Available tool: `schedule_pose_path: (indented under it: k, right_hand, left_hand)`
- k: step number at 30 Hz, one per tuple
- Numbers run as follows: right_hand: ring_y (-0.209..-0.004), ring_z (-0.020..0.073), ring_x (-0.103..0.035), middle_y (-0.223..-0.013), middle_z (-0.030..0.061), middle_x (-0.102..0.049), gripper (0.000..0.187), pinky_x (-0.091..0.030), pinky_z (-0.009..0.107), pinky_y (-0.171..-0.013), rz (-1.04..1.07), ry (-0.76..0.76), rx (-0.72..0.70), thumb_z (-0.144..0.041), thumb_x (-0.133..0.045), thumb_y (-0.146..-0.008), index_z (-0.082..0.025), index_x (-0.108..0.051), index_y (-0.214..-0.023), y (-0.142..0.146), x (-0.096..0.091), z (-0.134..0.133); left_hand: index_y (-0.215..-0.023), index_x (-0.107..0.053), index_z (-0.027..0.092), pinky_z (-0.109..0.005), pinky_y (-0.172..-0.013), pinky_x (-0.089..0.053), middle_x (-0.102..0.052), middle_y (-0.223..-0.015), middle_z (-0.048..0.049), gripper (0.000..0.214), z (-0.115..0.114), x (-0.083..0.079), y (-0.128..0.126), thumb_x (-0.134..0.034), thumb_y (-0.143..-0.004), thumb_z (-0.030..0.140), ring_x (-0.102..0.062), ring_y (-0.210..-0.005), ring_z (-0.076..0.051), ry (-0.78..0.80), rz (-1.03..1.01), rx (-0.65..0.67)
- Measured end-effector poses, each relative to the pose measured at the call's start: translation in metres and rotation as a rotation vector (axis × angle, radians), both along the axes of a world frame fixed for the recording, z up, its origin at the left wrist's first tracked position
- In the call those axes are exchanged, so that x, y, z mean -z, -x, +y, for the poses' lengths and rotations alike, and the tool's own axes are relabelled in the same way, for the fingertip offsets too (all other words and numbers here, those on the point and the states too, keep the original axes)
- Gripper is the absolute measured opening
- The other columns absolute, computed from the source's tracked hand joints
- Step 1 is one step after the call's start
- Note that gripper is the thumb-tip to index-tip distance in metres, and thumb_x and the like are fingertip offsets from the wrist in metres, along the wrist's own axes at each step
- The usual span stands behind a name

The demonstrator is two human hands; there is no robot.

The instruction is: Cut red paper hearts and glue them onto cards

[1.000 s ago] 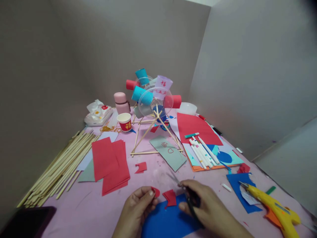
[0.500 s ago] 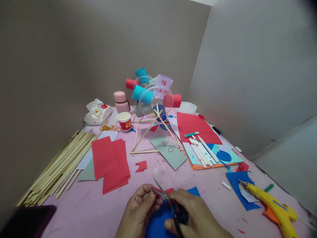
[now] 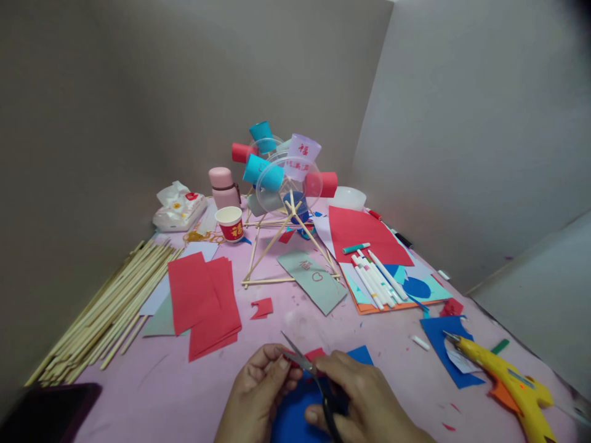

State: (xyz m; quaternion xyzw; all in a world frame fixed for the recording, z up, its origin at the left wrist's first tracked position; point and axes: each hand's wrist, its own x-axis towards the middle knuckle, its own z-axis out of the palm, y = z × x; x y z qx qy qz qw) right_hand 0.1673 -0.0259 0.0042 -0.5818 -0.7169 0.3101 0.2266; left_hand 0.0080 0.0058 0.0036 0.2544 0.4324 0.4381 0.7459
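Note:
My left hand (image 3: 261, 391) pinches a small piece of red paper (image 3: 292, 359) between thumb and fingers; most of the piece is hidden. Closed around the black handles of a pair of scissors (image 3: 327, 406) is my right hand (image 3: 364, 400). The scissors' blades stand apart and point up and left, with the lower blade by the red paper. Blue paper (image 3: 295, 418) lies on the table beneath both hands. Just beyond the fingers a bit of red paper shows, and a torn red scrap (image 3: 262, 308) lies farther off.
A stick-and-cup wheel model (image 3: 290, 203) stands at the back. Bamboo sticks (image 3: 106, 301) and red sheets (image 3: 203, 301) lie left, with a phone (image 3: 50, 412) at the corner. Markers (image 3: 376, 280) rest on paper at right, near a yellow glue gun (image 3: 503, 375). A paper cup (image 3: 229, 224) stands behind.
The scissors' blades have spread slightly wider. My hands hold almost the same place, and the whole view has shifted a little.

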Motion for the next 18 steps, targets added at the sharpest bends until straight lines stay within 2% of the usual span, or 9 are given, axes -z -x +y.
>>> schedule_pose_path:
  k: [3, 6, 12, 18]
  right_hand:
    - [-0.07, 0.0229, -0.06, -0.081, 0.0083, -0.067, 0.033, -0.04, 0.029, -0.06, 0.001, -0.005, 0.005, -0.042, -0.061, -0.072, -0.018, -0.066, -0.094, -0.0004, 0.001, -0.0003]
    - [-0.069, 0.022, -0.059, -0.079, 0.0076, -0.067, 0.032, -0.04, 0.028, -0.059, -0.012, 0.0, 0.008, -0.043, -0.06, -0.073, -0.018, -0.066, -0.093, -0.0006, 0.0011, 0.0]
    - [-0.076, 0.0225, -0.06, -0.087, 0.0076, -0.065, 0.032, -0.042, 0.029, -0.065, -0.047, -0.004, -0.009, -0.039, -0.062, -0.071, -0.02, -0.063, -0.098, -0.0006, -0.0016, -0.0008]
    - [-0.077, 0.0202, -0.059, -0.087, 0.0048, -0.064, 0.028, -0.042, 0.027, -0.066, -0.072, -0.034, -0.019, -0.037, -0.061, -0.073, -0.022, -0.061, -0.097, -0.0012, -0.0033, -0.0027]
  left_hand:
    - [-0.068, -0.065, 0.018, -0.017, -0.06, -0.047, -0.068, -0.061, 0.0018, 0.025, 0.0009, 0.0009, 0.0002, -0.083, -0.058, 0.032, -0.059, -0.059, -0.009, 0.016, -0.014, 0.012]
    - [-0.069, -0.065, 0.018, -0.018, -0.061, -0.048, -0.068, -0.061, 0.0017, 0.022, 0.002, 0.0026, 0.0008, -0.082, -0.06, 0.03, -0.06, -0.06, -0.009, 0.01, -0.016, 0.014]
    - [-0.068, -0.066, 0.018, -0.019, -0.06, -0.048, -0.069, -0.062, -0.0005, 0.026, 0.0046, 0.007, 0.001, -0.083, -0.056, 0.034, -0.059, -0.059, -0.011, 0.016, -0.013, 0.027]
    - [-0.069, -0.065, 0.018, -0.018, -0.062, -0.047, -0.068, -0.063, -0.0001, 0.022, -0.0002, -0.0019, -0.0035, -0.08, -0.061, 0.032, -0.059, -0.061, -0.01, -0.024, 0.014, -0.021]
